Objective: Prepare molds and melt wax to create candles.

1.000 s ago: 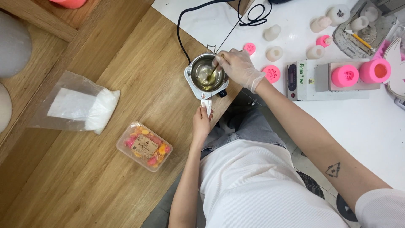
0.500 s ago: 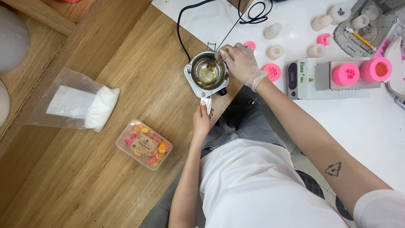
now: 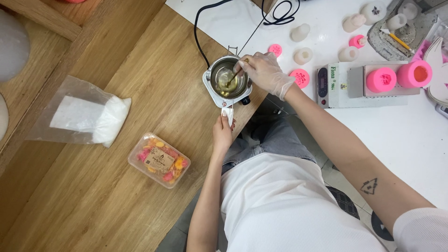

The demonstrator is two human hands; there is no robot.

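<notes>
Steel gleams at the upper middle of the frame, where a small round metal pot (image 3: 227, 80) of clear yellowish liquid sits on a white heater base at the wooden tabletop's (image 3: 140, 70) edge. The gloved right hand (image 3: 265, 73) pinches a thin stirring stick (image 3: 234, 74) dipped into the liquid, while the bare left hand (image 3: 223, 135) below grips the pot's white handle (image 3: 228, 115). A soft clear plastic bag of white granules (image 3: 86, 116) lies at the left, with a rectangular clear plastic box of pink and orange pieces (image 3: 159, 160) lower down.

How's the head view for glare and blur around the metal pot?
Head view: even, soft light, faint shadows; metal pot shows bright glints on rim and liquid; gloved right hand slightly motion-soft; left hand on the white handle sharp; white table near-overexposed.
</notes>
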